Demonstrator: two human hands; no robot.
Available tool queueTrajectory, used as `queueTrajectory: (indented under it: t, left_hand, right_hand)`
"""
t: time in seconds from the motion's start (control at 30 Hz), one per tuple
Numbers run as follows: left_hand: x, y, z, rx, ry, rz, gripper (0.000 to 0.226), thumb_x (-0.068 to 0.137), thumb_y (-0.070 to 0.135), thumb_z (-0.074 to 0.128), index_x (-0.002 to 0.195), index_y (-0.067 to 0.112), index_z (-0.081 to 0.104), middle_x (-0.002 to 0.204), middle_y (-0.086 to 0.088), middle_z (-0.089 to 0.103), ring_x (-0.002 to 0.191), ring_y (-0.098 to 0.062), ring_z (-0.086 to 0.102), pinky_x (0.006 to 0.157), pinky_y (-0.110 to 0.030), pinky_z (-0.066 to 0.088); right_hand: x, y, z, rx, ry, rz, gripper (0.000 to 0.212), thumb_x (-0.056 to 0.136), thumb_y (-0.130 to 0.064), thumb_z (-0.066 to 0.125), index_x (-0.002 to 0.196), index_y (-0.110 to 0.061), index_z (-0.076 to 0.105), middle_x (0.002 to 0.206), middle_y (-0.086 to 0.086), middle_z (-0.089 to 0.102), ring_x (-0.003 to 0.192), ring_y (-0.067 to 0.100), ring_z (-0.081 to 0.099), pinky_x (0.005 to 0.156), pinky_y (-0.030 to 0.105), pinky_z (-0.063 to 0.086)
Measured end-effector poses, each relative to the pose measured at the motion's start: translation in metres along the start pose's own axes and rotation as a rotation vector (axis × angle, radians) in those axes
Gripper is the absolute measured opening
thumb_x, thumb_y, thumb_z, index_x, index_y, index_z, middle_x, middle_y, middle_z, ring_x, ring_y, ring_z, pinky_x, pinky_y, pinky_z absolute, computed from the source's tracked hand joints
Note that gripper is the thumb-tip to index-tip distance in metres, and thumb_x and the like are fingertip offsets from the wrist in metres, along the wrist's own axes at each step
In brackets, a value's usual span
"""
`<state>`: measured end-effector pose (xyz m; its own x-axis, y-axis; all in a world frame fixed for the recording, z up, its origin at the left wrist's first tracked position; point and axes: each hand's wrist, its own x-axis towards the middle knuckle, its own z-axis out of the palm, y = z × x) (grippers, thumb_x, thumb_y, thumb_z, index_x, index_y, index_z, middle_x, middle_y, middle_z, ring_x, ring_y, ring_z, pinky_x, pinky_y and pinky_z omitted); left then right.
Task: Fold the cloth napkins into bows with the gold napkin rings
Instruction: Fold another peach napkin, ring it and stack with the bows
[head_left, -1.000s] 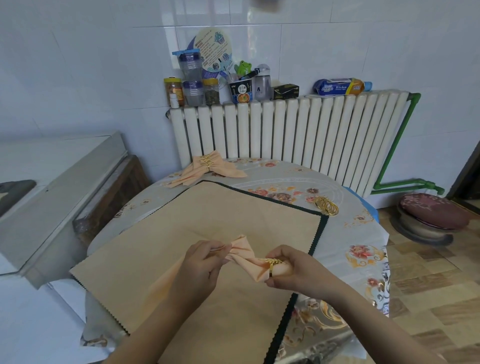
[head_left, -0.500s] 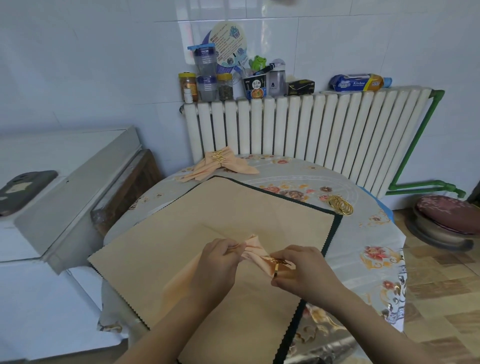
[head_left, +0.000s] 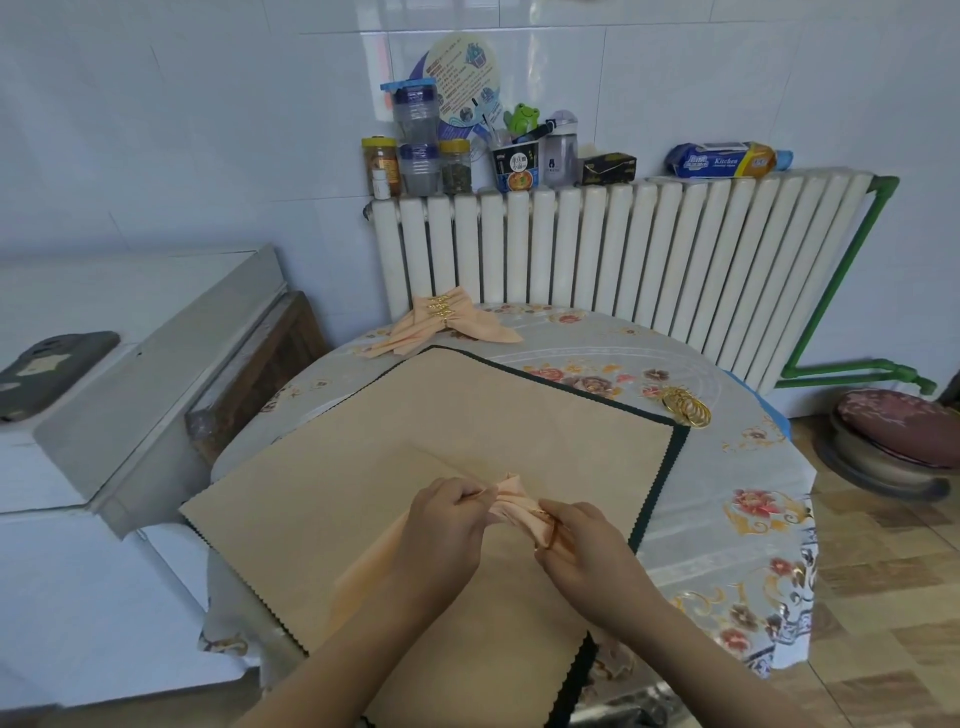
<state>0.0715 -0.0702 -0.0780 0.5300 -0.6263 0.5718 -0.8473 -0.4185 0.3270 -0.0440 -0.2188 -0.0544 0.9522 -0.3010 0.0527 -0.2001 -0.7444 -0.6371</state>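
Note:
A peach cloth napkin is bunched between my hands above the tan mat. My left hand pinches its gathered left end. My right hand grips the right end, where a gold napkin ring sits around the cloth. The napkin's tail hangs down under my left wrist. Finished peach bows with gold rings lie at the table's far edge. A pile of loose gold rings lies to the right of the mat.
The round table has a floral cover. A white radiator with jars and boxes on top stands behind it. A white appliance is on the left, a cushioned stool on the right.
My hands have moved closer together, bunching the napkin shorter. The view has shifted, so the table and radiator sit further right in the frame.

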Motion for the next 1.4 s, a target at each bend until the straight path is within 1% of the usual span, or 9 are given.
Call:
queueTrajectory:
  t: [0.13,0.23,0.33,0.53,0.7,0.87,1.17,1.27,1.4]
  left_hand:
    - [-0.001,0.002,-0.001,-0.017,0.005,0.011,0.032,0.083,0.021,0.047,0.100,0.012,0.073,0.083,0.000,0.065,0.078,-0.014,0.050,0.069,-0.026,0.041]
    - [-0.005,0.000,-0.002,-0.013,-0.021,0.035,0.032,0.084,0.022,0.048,0.102,0.012,0.072,0.083,0.000,0.064,0.077,-0.015,0.051,0.068,-0.029,0.042]
    - [-0.009,0.000,-0.003,-0.016,-0.062,0.081,0.031,0.084,0.020,0.049,0.104,0.012,0.071,0.083,-0.002,0.064,0.075,-0.020,0.057,0.065,-0.028,0.049]
    - [-0.014,0.001,0.000,0.018,-0.055,0.134,0.031,0.081,0.015,0.050,0.106,0.013,0.068,0.085,-0.004,0.063,0.073,-0.024,0.058,0.065,-0.030,0.051]
    - [-0.020,0.000,0.003,0.080,-0.046,0.168,0.031,0.081,0.015,0.051,0.106,0.014,0.069,0.087,-0.004,0.064,0.077,-0.022,0.056,0.066,-0.029,0.050]
    - [-0.021,0.003,0.003,0.104,-0.024,0.166,0.030,0.083,0.017,0.050,0.105,0.012,0.071,0.088,-0.005,0.065,0.078,-0.022,0.057,0.067,-0.030,0.050]
    - [-0.021,0.014,0.006,0.245,0.015,0.246,0.033,0.078,0.009,0.061,0.111,0.014,0.068,0.086,-0.004,0.061,0.076,-0.021,0.048,0.067,-0.029,0.035]
    - [-0.024,0.006,0.008,0.147,0.002,0.199,0.032,0.082,0.013,0.058,0.113,0.017,0.066,0.087,-0.003,0.062,0.076,-0.021,0.053,0.066,-0.031,0.043]
    - [-0.029,-0.007,0.005,-0.128,-0.058,0.034,0.034,0.085,0.021,0.055,0.117,0.017,0.066,0.093,0.002,0.062,0.086,-0.012,0.055,0.078,-0.024,0.045]
  right_hand:
    - [-0.002,0.002,-0.004,0.042,0.008,0.030,0.053,0.084,-0.027,0.065,0.135,-0.023,0.050,0.126,-0.006,0.056,0.113,0.007,0.052,0.085,0.006,0.031]
    - [-0.002,0.007,-0.010,0.140,0.013,0.072,0.054,0.074,-0.033,0.076,0.125,-0.029,0.059,0.114,-0.014,0.063,0.097,-0.005,0.055,0.075,-0.001,0.035]
    - [-0.003,0.011,-0.015,0.166,0.018,0.128,0.059,0.063,-0.044,0.082,0.118,-0.038,0.061,0.097,-0.019,0.067,0.088,-0.007,0.059,0.074,0.008,0.042]
    - [-0.007,0.009,-0.015,-0.131,0.098,0.172,0.057,0.063,-0.071,0.067,0.109,-0.042,0.051,0.097,-0.025,0.063,0.091,-0.003,0.059,0.071,0.019,0.043]
    - [0.000,0.012,-0.012,-0.077,-0.028,0.126,0.048,0.067,-0.054,0.074,0.108,-0.033,0.062,0.097,-0.016,0.068,0.089,0.000,0.060,0.081,0.025,0.051]
    - [0.006,0.006,-0.010,0.134,-0.053,0.143,0.041,0.070,-0.028,0.077,0.106,-0.027,0.058,0.090,-0.011,0.065,0.083,0.002,0.060,0.072,0.020,0.048]
    - [0.003,-0.010,0.009,-0.195,0.038,0.074,0.036,0.088,-0.033,0.055,0.122,-0.025,0.050,0.113,-0.002,0.046,0.095,0.019,0.058,0.077,0.029,0.046]
    - [0.000,-0.008,0.018,-0.188,0.034,0.048,0.042,0.090,-0.028,0.052,0.130,-0.021,0.045,0.116,0.001,0.043,0.096,0.023,0.058,0.081,0.033,0.048]
    - [0.000,0.004,0.028,-0.028,0.007,-0.001,0.057,0.092,-0.019,0.051,0.144,-0.016,0.029,0.128,0.003,0.035,0.101,0.021,0.057,0.085,0.033,0.048]
